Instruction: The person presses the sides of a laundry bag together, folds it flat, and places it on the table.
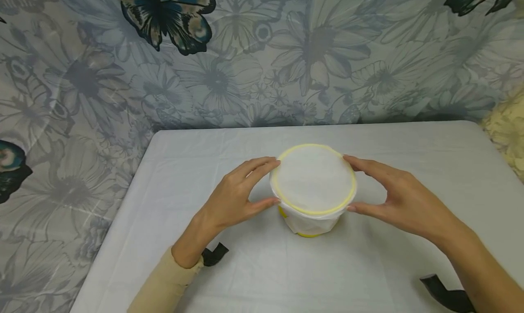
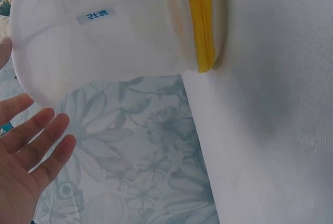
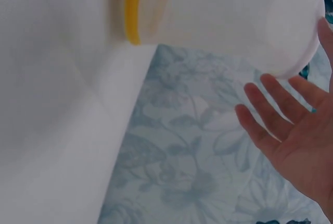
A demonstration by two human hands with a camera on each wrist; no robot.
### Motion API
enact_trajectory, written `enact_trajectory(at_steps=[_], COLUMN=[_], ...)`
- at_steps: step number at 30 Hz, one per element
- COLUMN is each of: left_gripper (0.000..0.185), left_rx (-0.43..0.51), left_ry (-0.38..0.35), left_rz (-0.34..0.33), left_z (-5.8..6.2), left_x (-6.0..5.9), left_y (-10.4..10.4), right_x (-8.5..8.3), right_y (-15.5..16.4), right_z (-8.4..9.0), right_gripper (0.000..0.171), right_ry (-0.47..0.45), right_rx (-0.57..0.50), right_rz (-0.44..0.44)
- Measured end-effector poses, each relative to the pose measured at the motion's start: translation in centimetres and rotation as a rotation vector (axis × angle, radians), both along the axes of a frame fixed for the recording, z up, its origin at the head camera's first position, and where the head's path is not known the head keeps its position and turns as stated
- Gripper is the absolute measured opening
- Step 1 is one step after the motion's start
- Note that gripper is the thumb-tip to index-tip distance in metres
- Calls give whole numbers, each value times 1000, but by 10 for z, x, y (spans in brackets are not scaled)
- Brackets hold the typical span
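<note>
A white fabric laundry bag (image 1: 314,179), round and drum-shaped with a yellow ring on its top, stands upright on the table. In the left wrist view a small blue label (image 2: 96,15) shows on its side, and a yellow zipper (image 2: 202,31) runs near its base. My left hand (image 1: 235,194) is at the left of the top rim, fingertips and thumb touching the edge, fingers spread and nearly straight. Opposite it, my right hand (image 1: 403,197) touches the right of the rim with its fingertips and thumb, the other fingers extended.
A white cloth covers the table (image 1: 204,167). Behind and to the left hangs a grey-blue curtain (image 1: 319,53) printed with flowers and butterflies. Black straps (image 1: 448,295) are at both wrists. Yellowish patterned fabric (image 1: 509,126) shows at the right edge.
</note>
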State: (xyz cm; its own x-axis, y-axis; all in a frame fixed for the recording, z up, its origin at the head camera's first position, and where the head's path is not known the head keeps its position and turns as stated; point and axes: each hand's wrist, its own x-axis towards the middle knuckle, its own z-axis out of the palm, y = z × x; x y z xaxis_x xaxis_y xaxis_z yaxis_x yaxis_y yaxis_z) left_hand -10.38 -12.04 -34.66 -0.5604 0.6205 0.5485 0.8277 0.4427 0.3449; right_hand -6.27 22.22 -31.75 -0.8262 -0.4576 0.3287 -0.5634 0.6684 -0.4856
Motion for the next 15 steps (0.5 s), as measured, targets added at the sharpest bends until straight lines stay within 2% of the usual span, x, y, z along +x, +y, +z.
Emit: enact_trajectory(at_steps=[6,15], left_gripper=[69,74], left_rx=[-28,-39], left_ry=[-17,-35], left_rz=[46,44], left_z=[-2,-4], left_x=[2,2], left_y=[0,2], right_x=[-2,-4], right_y=[-1,-2], right_z=[-1,-6], right_gripper=[89,89], right_ry=[-12,18], right_rx=[-12,-11], right_rz=[10,20])
